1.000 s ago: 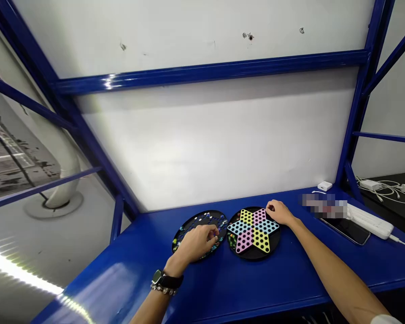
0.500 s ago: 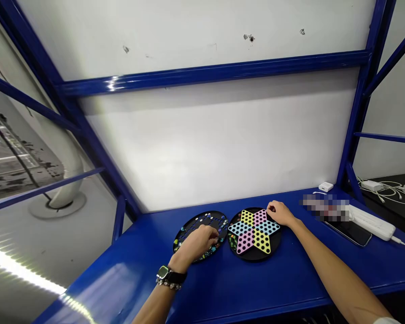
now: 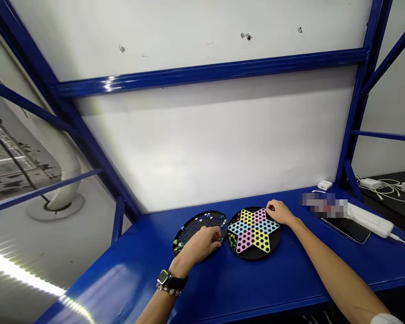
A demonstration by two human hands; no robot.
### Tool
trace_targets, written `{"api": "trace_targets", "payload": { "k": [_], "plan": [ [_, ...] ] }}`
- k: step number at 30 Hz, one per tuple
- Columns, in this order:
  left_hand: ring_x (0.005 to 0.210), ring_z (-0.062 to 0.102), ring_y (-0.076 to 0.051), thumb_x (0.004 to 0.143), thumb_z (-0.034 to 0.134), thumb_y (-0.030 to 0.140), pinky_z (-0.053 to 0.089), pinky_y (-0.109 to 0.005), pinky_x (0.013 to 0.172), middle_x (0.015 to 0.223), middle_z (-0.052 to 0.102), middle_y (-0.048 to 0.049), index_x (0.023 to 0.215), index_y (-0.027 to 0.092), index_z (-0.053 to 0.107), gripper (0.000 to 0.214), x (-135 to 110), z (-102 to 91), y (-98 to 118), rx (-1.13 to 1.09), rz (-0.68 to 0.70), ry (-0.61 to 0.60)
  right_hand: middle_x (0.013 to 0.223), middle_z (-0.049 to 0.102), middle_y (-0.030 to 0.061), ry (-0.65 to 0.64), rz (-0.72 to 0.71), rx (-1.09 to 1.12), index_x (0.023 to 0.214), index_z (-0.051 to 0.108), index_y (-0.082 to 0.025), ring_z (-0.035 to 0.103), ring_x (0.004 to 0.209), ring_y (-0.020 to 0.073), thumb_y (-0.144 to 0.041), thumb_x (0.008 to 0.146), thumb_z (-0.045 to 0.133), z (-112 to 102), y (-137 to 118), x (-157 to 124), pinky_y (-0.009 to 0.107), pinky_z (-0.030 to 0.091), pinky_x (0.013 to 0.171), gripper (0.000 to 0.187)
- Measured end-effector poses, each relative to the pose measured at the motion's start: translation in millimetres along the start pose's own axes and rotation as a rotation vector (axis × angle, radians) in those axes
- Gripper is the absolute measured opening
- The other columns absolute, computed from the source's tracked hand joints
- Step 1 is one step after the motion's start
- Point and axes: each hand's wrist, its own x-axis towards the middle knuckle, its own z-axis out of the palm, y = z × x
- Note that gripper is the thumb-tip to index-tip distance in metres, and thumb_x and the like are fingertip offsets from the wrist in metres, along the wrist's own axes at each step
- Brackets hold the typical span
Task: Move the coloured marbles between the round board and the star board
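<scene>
My left hand (image 3: 202, 244), with a watch and bracelet at its wrist, is over the right part of a round black board (image 3: 192, 229) with small holes. Its fingers are curled together, and whatever is in them is hidden. Marbles (image 3: 178, 245) in several colours lie around that board's edge. Beside it on the right sits a Chinese checkers board (image 3: 253, 228) with a pink, yellow and blue star. Green marbles (image 3: 232, 241) rest in its left rim. At the upper right rim of this star board, my right hand (image 3: 279, 212) has its fingers closed on the edge.
Both boards lie on a blue table (image 3: 222, 288) against a white panel (image 3: 209, 144) with blue frame bars. To the right are a phone (image 3: 349, 230), a white power strip (image 3: 371, 219) and a small white case (image 3: 324, 185). Cables (image 3: 388, 188) lie on a dark surface beyond.
My left hand has shifted slightly right, toward the near right edge of the black board, its fingers still curled. The right hand stays at the star board's rim. The camera view moved slightly.
</scene>
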Motion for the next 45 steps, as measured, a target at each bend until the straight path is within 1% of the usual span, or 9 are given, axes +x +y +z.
{"api": "trace_targets", "payload": {
  "k": [5, 9, 15, 19, 23, 28, 32, 41, 45],
  "plan": [
    [0.074, 0.066, -0.018, 0.081, 0.056, 0.033, 0.046, -0.026, 0.067, 0.079, 0.072, -0.0011, 0.087, 0.023, 0.064, 0.015, 6.4, -5.3, 8.8, -0.130, 0.044, 0.113, 0.083, 0.065, 0.0031, -0.001, -0.002, 0.002, 0.074, 0.063, -0.020, 0.057, 0.072, 0.0136, -0.023, 0.083, 0.052, -1.5, -2.1, -0.9, 0.024, 0.038, 0.065, 0.015],
    [0.081, 0.068, -0.018, 0.085, 0.053, 0.034, 0.048, -0.026, 0.072, 0.085, 0.073, -0.0027, 0.096, 0.022, 0.066, 0.020, 34.1, -3.0, 25.9, -0.128, 0.062, 0.242, 0.084, 0.065, 0.0033, -0.002, 0.005, -0.003, 0.075, 0.063, -0.020, 0.057, 0.073, 0.0138, -0.024, 0.084, 0.052, -2.1, -1.9, -1.4, 0.024, 0.038, 0.065, 0.014],
    [0.092, 0.068, -0.022, 0.078, 0.061, 0.028, 0.050, -0.028, 0.078, 0.098, 0.075, -0.0045, 0.098, 0.023, 0.071, 0.023, 72.2, 8.9, 32.0, -0.044, 0.032, 0.180, 0.084, 0.066, 0.0038, -0.008, 0.004, 0.002, 0.075, 0.064, -0.020, 0.057, 0.075, 0.0145, -0.024, 0.084, 0.051, -1.7, -1.9, 0.1, 0.024, 0.038, 0.066, 0.016],
    [0.098, 0.067, -0.022, 0.085, 0.051, 0.031, 0.050, -0.029, 0.087, 0.111, 0.073, -0.0050, 0.113, 0.021, 0.068, 0.034, 61.0, 3.1, 11.8, -0.133, 0.074, 0.194, 0.085, 0.065, 0.0038, -0.011, -0.003, 0.003, 0.076, 0.064, -0.020, 0.058, 0.075, 0.0147, -0.025, 0.084, 0.051, -1.9, -2.4, 0.3, 0.024, 0.039, 0.066, 0.016],
    [0.102, 0.066, -0.022, 0.090, 0.042, 0.039, 0.050, -0.031, 0.089, 0.118, 0.070, -0.0053, 0.120, 0.021, 0.063, 0.041, 32.4, -5.2, -21.2, -0.169, -0.033, 0.240, 0.085, 0.065, 0.0038, -0.005, 0.010, -0.009, 0.076, 0.064, -0.020, 0.057, 0.075, 0.0144, -0.024, 0.084, 0.051, -2.8, -3.4, -1.0, 0.024, 0.039, 0.066, 0.015],
    [0.110, 0.061, -0.025, 0.084, 0.051, 0.048, 0.048, -0.034, 0.094, 0.128, 0.063, -0.0060, 0.123, 0.025, 0.062, 0.047, -1.3, 1.3, -46.5, -0.082, -0.019, 0.071, 0.084, 0.066, 0.0036, -0.009, 0.005, -0.007, 0.076, 0.063, -0.020, 0.058, 0.074, 0.0142, -0.024, 0.084, 0.052, -2.7, -2.8, -1.5, 0.024, 0.039, 0.066, 0.014],
    [0.110, 0.060, -0.025, 0.084, 0.052, 0.044, 0.047, -0.034, 0.094, 0.126, 0.063, -0.0051, 0.123, 0.027, 0.062, 0.044, -8.7, 5.5, -46.0, -0.083, 0.010, 0.034, 0.085, 0.065, 0.0030, -0.006, 0.008, -0.015, 0.076, 0.063, -0.020, 0.058, 0.075, 0.0142, -0.025, 0.084, 0.052, -1.3, -0.2, -0.6, 0.024, 0.039, 0.066, 0.015],
    [0.097, 0.063, -0.023, 0.077, 0.053, 0.027, 0.046, -0.031, 0.084, 0.106, 0.070, -0.0030, 0.099, 0.024, 0.070, 0.028, 11.9, 4.9, -33.9, 0.003, -0.012, 0.019, 0.085, 0.065, 0.0033, -0.007, 0.010, -0.017, 0.076, 0.064, -0.020, 0.057, 0.074, 0.0140, -0.024, 0.084, 0.052, -0.9, -0.7, -0.2, 0.024, 0.039, 0.066, 0.015],
    [0.086, 0.065, -0.021, 0.078, 0.053, 0.034, 0.047, -0.030, 0.077, 0.098, 0.071, -0.0028, 0.093, 0.022, 0.071, 0.026, 14.0, 1.1, -34.1, -0.075, -0.011, 0.001, 0.085, 0.065, 0.0036, -0.009, 0.006, -0.010, 0.076, 0.064, -0.020, 0.057, 0.074, 0.0140, -0.023, 0.084, 0.052, -2.7, -3.9, -1.4, 0.024, 0.038, 0.066, 0.015]
  ]
}}
